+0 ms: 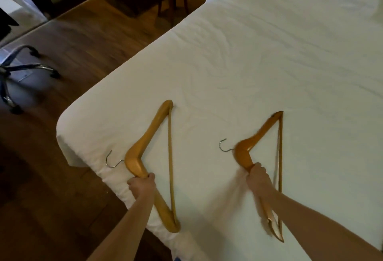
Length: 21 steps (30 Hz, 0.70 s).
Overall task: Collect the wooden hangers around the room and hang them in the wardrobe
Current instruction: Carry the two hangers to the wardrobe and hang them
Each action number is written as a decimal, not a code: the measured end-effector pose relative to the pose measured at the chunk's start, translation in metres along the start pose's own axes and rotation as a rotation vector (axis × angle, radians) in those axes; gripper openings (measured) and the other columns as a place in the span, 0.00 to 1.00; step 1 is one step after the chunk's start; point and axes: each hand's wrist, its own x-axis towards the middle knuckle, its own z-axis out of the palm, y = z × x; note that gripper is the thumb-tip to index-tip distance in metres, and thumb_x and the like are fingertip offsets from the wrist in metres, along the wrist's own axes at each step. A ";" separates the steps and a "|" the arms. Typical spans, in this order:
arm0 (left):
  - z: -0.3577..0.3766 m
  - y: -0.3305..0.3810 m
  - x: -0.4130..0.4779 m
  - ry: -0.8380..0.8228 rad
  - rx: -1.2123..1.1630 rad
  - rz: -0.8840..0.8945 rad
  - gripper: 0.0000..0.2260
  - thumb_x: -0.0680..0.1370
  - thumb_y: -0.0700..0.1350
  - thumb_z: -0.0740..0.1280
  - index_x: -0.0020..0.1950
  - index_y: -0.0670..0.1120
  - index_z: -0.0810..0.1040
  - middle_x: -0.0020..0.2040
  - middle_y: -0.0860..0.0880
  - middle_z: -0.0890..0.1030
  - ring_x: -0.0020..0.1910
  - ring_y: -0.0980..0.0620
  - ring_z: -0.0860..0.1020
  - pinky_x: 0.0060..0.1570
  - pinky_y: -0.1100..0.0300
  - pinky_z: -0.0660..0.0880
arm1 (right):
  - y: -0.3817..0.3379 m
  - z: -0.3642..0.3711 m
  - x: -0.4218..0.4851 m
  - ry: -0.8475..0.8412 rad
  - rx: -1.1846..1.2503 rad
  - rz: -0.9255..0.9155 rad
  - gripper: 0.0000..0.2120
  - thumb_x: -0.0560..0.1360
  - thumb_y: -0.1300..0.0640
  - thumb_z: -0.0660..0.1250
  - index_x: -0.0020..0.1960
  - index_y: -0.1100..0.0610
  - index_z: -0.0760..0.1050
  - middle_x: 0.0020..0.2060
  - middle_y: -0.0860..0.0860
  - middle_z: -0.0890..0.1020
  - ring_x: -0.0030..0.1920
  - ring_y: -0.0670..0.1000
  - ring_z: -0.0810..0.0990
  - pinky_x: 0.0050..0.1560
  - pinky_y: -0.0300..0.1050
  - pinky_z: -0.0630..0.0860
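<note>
Two wooden hangers — left hanger [149, 136], right hanger [257, 136] — one per hand

Both my bare forearms reach forward and slightly inward from the bottom of the view. My left hand [143, 185] is curled into a fist, knuckles up. My right hand [258, 174] is fisted likewise, a little farther ahead, somewhat blurred.

I am counting two wooden hangers, one [152, 134] in my left hand [142, 186], one [260, 136] in my right hand [258, 176]; one bed [269, 53]; one wheeled chair base [18, 70].
</note>
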 end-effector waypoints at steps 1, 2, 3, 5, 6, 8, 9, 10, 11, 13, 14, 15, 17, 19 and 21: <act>-0.005 0.004 -0.007 -0.059 -0.058 -0.019 0.19 0.74 0.41 0.71 0.59 0.33 0.72 0.54 0.35 0.79 0.46 0.40 0.80 0.44 0.51 0.77 | -0.004 -0.006 -0.005 -0.009 0.007 -0.034 0.14 0.79 0.59 0.59 0.63 0.63 0.65 0.57 0.59 0.73 0.54 0.59 0.78 0.47 0.48 0.75; -0.008 0.008 -0.015 -0.118 -0.118 -0.009 0.14 0.74 0.40 0.71 0.54 0.33 0.75 0.49 0.36 0.81 0.39 0.43 0.80 0.39 0.55 0.77 | -0.008 -0.012 -0.011 0.009 0.014 -0.077 0.13 0.80 0.58 0.59 0.61 0.63 0.65 0.55 0.58 0.73 0.51 0.59 0.79 0.44 0.46 0.73; -0.013 0.014 -0.028 -0.165 -0.184 0.006 0.10 0.74 0.38 0.70 0.50 0.33 0.77 0.47 0.36 0.83 0.35 0.46 0.80 0.35 0.58 0.77 | -0.013 -0.023 -0.020 0.040 0.039 -0.105 0.11 0.80 0.57 0.60 0.59 0.62 0.66 0.52 0.57 0.73 0.48 0.58 0.80 0.43 0.46 0.73; -0.021 0.032 -0.059 -0.212 -0.295 0.043 0.09 0.74 0.36 0.69 0.51 0.34 0.76 0.46 0.37 0.82 0.32 0.48 0.80 0.31 0.59 0.77 | -0.022 -0.050 -0.042 0.106 0.169 -0.130 0.08 0.80 0.55 0.61 0.53 0.59 0.67 0.44 0.53 0.74 0.41 0.54 0.79 0.39 0.46 0.74; -0.026 0.044 -0.078 -0.221 -0.329 0.075 0.10 0.74 0.35 0.69 0.54 0.34 0.75 0.46 0.38 0.82 0.31 0.48 0.79 0.29 0.60 0.77 | -0.026 -0.067 -0.054 0.130 0.253 -0.136 0.07 0.80 0.54 0.61 0.50 0.58 0.67 0.40 0.51 0.75 0.37 0.52 0.78 0.37 0.46 0.74; -0.036 0.069 -0.118 -0.222 -0.333 0.132 0.17 0.71 0.35 0.72 0.57 0.34 0.73 0.44 0.38 0.81 0.29 0.47 0.77 0.28 0.59 0.75 | -0.028 -0.103 -0.081 0.163 0.402 -0.158 0.09 0.80 0.52 0.61 0.44 0.56 0.68 0.34 0.50 0.76 0.32 0.49 0.76 0.32 0.43 0.73; -0.043 0.084 -0.143 -0.233 -0.313 0.156 0.20 0.69 0.35 0.74 0.58 0.33 0.72 0.42 0.38 0.80 0.28 0.46 0.77 0.29 0.58 0.74 | -0.025 -0.122 -0.096 0.165 0.465 -0.158 0.11 0.79 0.50 0.61 0.42 0.55 0.68 0.32 0.50 0.76 0.30 0.49 0.76 0.31 0.43 0.72; -0.051 0.099 -0.170 -0.256 -0.291 0.185 0.22 0.68 0.36 0.75 0.58 0.33 0.70 0.41 0.37 0.80 0.27 0.45 0.77 0.29 0.57 0.74 | -0.022 -0.142 -0.113 0.170 0.529 -0.149 0.12 0.79 0.49 0.62 0.40 0.54 0.68 0.31 0.50 0.76 0.29 0.49 0.76 0.31 0.43 0.72; -0.059 0.113 -0.199 -0.286 -0.266 0.207 0.23 0.67 0.36 0.76 0.57 0.35 0.69 0.40 0.37 0.80 0.27 0.45 0.76 0.30 0.57 0.73 | -0.018 -0.163 -0.129 0.173 0.583 -0.126 0.12 0.78 0.48 0.62 0.39 0.53 0.69 0.30 0.49 0.76 0.28 0.48 0.75 0.30 0.41 0.71; -0.071 0.133 -0.249 -0.345 -0.199 0.245 0.20 0.67 0.36 0.76 0.53 0.38 0.70 0.38 0.37 0.81 0.27 0.45 0.76 0.31 0.58 0.72 | -0.008 -0.196 -0.161 0.206 0.681 -0.065 0.13 0.77 0.48 0.65 0.37 0.52 0.70 0.28 0.48 0.75 0.28 0.47 0.75 0.30 0.38 0.69; -0.075 0.142 -0.272 -0.400 -0.170 0.264 0.17 0.68 0.36 0.76 0.51 0.37 0.73 0.37 0.37 0.82 0.27 0.45 0.76 0.31 0.58 0.71 | -0.002 -0.212 -0.177 0.225 0.732 -0.032 0.12 0.76 0.48 0.67 0.37 0.53 0.71 0.28 0.48 0.75 0.28 0.47 0.74 0.31 0.38 0.69; -0.075 0.151 -0.295 -0.473 -0.148 0.281 0.13 0.70 0.36 0.75 0.50 0.36 0.75 0.36 0.38 0.83 0.27 0.44 0.75 0.31 0.58 0.71 | 0.005 -0.230 -0.194 0.235 0.783 0.011 0.12 0.75 0.49 0.68 0.37 0.55 0.72 0.28 0.49 0.75 0.29 0.46 0.74 0.32 0.36 0.69; -0.062 0.174 -0.331 -0.572 -0.061 0.305 0.10 0.72 0.34 0.72 0.51 0.33 0.78 0.36 0.38 0.83 0.27 0.44 0.75 0.32 0.58 0.72 | 0.012 -0.255 -0.222 0.306 0.795 0.026 0.13 0.74 0.50 0.70 0.36 0.55 0.72 0.29 0.48 0.75 0.31 0.43 0.74 0.33 0.30 0.69; -0.048 0.193 -0.372 -0.699 0.043 0.417 0.06 0.74 0.31 0.70 0.49 0.31 0.77 0.36 0.39 0.81 0.27 0.44 0.72 0.33 0.56 0.69 | 0.032 -0.268 -0.233 0.474 0.783 -0.035 0.13 0.76 0.51 0.67 0.36 0.52 0.69 0.32 0.44 0.74 0.33 0.42 0.75 0.41 0.22 0.70; -0.040 0.204 -0.421 -0.793 0.171 0.508 0.02 0.74 0.30 0.68 0.42 0.32 0.76 0.34 0.40 0.78 0.28 0.43 0.70 0.35 0.53 0.68 | 0.048 -0.281 -0.246 0.520 0.836 -0.104 0.12 0.75 0.50 0.69 0.36 0.51 0.70 0.33 0.44 0.75 0.36 0.45 0.78 0.44 0.20 0.69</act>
